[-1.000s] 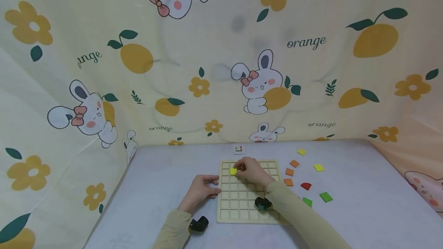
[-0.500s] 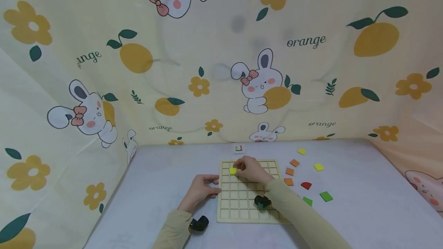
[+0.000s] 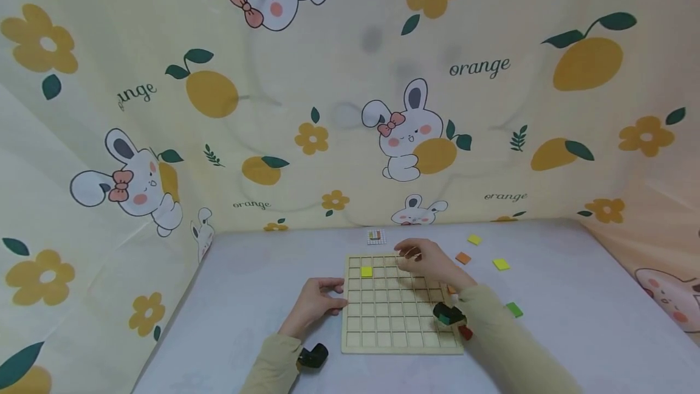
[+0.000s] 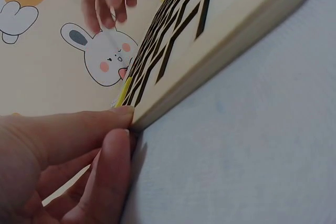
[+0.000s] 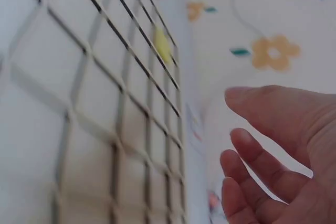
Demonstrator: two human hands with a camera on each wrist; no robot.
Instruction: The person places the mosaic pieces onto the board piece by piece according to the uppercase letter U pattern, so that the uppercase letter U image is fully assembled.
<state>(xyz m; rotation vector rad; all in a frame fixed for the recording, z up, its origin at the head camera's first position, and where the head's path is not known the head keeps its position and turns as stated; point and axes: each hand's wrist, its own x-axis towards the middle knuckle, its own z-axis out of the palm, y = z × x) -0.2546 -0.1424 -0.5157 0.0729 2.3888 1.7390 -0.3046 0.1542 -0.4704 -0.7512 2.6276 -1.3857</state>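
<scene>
A pale wooden grid board (image 3: pixel 401 345) lies on the table, with a yellow square tile (image 3: pixel 366 272) set in a cell near its far left corner. My left hand (image 3: pixel 313 306) rests beside the board, its thumb and fingertips touching the left edge. In the left wrist view, those fingertips (image 4: pixel 123 111) lie right against the board's side. My right hand (image 3: pixel 429 261) is raised over the far right part of the board. The right wrist view shows its thumb and fingers (image 5: pixel 257 148) apart, with nothing between them.
Behind the board lies a small patterned card (image 3: pixel 376 236). To the right are loose yellow tiles (image 3: pixel 500 264), orange tiles (image 3: pixel 463 258), a green tile (image 3: pixel 514 309) and a red piece (image 3: pixel 465 332), partly hidden by my right sleeve. A printed curtain (image 3: pixel 328 78) hangs behind the table.
My right hand has let go of the yellow tile and moved right across the board. The tile stays in its cell. My left hand keeps its place at the board's edge.
</scene>
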